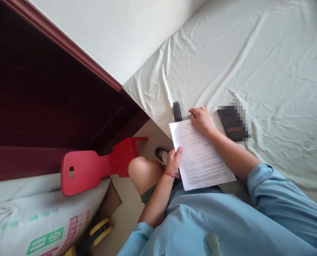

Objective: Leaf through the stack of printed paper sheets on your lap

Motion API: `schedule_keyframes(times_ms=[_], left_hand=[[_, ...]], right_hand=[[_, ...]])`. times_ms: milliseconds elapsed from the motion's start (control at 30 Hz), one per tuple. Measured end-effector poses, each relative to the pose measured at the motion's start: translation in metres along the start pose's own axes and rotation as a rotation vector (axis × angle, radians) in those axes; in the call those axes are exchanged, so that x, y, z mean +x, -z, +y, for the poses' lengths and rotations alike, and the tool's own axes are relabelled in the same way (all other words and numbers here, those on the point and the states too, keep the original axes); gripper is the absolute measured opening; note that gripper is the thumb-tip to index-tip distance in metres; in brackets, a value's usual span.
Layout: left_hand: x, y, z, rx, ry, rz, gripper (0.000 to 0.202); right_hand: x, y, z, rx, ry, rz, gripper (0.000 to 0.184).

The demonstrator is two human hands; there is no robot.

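A printed paper (201, 160) lies across my lap and the bed's edge; whether it is one sheet or several I cannot tell. My left hand (173, 160) pinches its left edge, thumb on top and fingers underneath. Over the upper right corner rests my right hand (201, 119), palm down, with loosely bent fingers reaching past the top edge onto the bed cloth. Just beyond the paper's upper left corner is a small black stapler-like object (177, 111). To the right of my right forearm lies a flat black item (231, 122), partly blurred out.
The bed (281, 81) has a wrinkled pale sheet and meets a white wall (126, 35). Dark red wooden furniture (54, 78) stands left. A red plastic chair (80, 170) is beside my knee, above a printed white sack (48, 220) and a cardboard box (111, 201).
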State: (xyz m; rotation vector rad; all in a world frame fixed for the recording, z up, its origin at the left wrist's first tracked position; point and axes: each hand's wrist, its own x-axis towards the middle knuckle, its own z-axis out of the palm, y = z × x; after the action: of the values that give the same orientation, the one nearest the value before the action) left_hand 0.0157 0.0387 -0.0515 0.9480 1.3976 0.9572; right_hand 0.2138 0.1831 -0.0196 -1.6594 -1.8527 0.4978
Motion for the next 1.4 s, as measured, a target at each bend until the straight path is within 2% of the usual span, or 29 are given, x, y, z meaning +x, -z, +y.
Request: schedule_keyframes(times_ms=[67, 133, 233, 400, 533, 667, 767, 867, 933, 1000, 1067, 1133, 1200, 1267, 1333, 1400], left_hand=[[-0.005, 0.002, -0.009, -0.038, -0.008, 0.006, 0.067], [-0.009, 0.004, -0.015, -0.072, -0.014, 0.006, 0.063], [-0.014, 0.005, -0.017, -0.203, 0.045, 0.000, 0.060], [-0.021, 0.008, -0.008, -0.480, 0.223, 0.030, 0.065], [-0.024, 0.010, -0.006, -0.544, 0.321, -0.045, 0.072], [-0.026, 0.016, -0.003, -0.420, 0.335, -0.086, 0.071], [-0.027, 0.027, 0.007, -0.250, 0.234, -0.113, 0.069], [-0.025, 0.043, 0.020, -0.133, 0.117, -0.117, 0.066], [-0.021, 0.054, 0.025, -0.091, 0.053, -0.111, 0.062], [-0.016, 0.063, 0.026, -0.072, 0.032, -0.110, 0.058], [-0.011, 0.068, 0.022, -0.077, 0.036, -0.094, 0.060], [-0.006, 0.069, 0.015, -0.079, 0.039, -0.073, 0.063], [-0.003, 0.067, 0.009, -0.071, 0.016, -0.041, 0.065], [-0.002, 0.064, 0.007, -0.076, -0.015, 0.005, 0.065], [-0.003, 0.061, 0.007, -0.100, -0.035, 0.055, 0.065], [-0.004, 0.059, 0.009, -0.128, -0.032, 0.079, 0.066]], right_hand=[[0.000, 0.002, -0.003, -0.033, 0.070, -0.093, 0.032], [0.001, 0.004, -0.004, -0.043, 0.177, -0.210, 0.037], [0.003, 0.002, -0.003, 0.019, 0.298, -0.335, 0.034], [0.001, -0.007, -0.002, 0.217, 0.357, -0.295, 0.033], [-0.001, -0.013, -0.003, 0.250, 0.399, -0.192, 0.036], [-0.001, -0.010, -0.002, 0.253, 0.346, -0.133, 0.035], [0.000, -0.004, -0.002, 0.230, 0.305, -0.116, 0.033], [0.002, 0.001, -0.001, 0.266, 0.253, -0.048, 0.041], [0.003, 0.003, 0.001, 0.393, 0.182, -0.023, 0.051], [0.003, 0.004, 0.002, 0.619, 0.037, -0.058, 0.057], [0.003, 0.005, 0.003, 0.868, -0.132, -0.116, 0.056], [0.004, 0.006, 0.002, 1.056, -0.236, -0.130, 0.048], [0.004, 0.006, 0.001, 1.163, -0.275, -0.113, 0.047], [0.004, 0.007, 0.000, 1.239, -0.300, -0.119, 0.057], [0.003, 0.008, 0.001, 1.311, -0.321, -0.168, 0.061], [0.002, 0.008, 0.002, 1.375, -0.330, -0.252, 0.055]])
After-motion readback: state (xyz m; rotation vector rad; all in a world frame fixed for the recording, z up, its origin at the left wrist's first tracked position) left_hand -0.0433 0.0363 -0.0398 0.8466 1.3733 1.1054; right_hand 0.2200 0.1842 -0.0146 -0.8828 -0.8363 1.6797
